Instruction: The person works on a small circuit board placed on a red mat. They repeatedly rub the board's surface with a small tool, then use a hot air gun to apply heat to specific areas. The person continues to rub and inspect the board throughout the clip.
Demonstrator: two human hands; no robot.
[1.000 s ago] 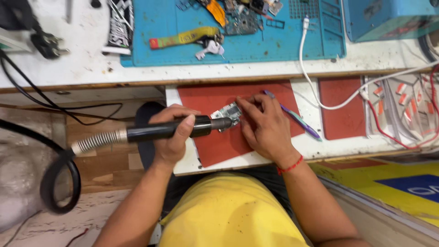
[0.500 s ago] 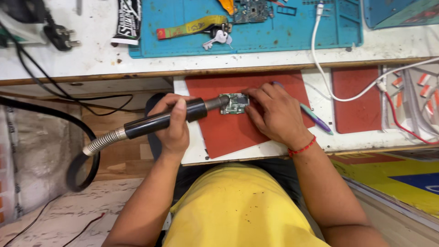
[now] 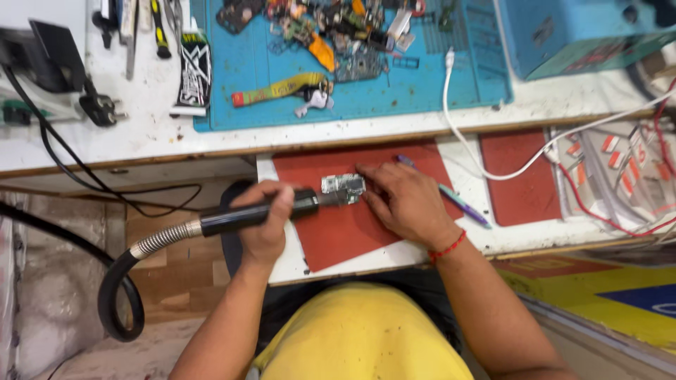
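Your left hand (image 3: 262, 229) grips a matt black plastic handpiece (image 3: 257, 213); its hose (image 3: 151, 243) begins as ribbed bright metal and continues as smooth black rubber. Your right hand (image 3: 405, 204) rests on a small circuit board (image 3: 343, 185) with shiny metal shielding. The board lies on a matt red mat (image 3: 345, 232), scuffed and dusty. The white work surface (image 3: 289, 264) beneath looks painted and worn. Behind, the blue mat (image 3: 422, 91) has a dull, rubbery finish. The cable (image 3: 479, 158) is glossy white plastic.

White bench (image 3: 141, 134) at 12 o'clock, blue mat (image 3: 422, 91) on it; wood floor (image 3: 169, 274) at 8; yellow-blue board (image 3: 612, 295) at 4.
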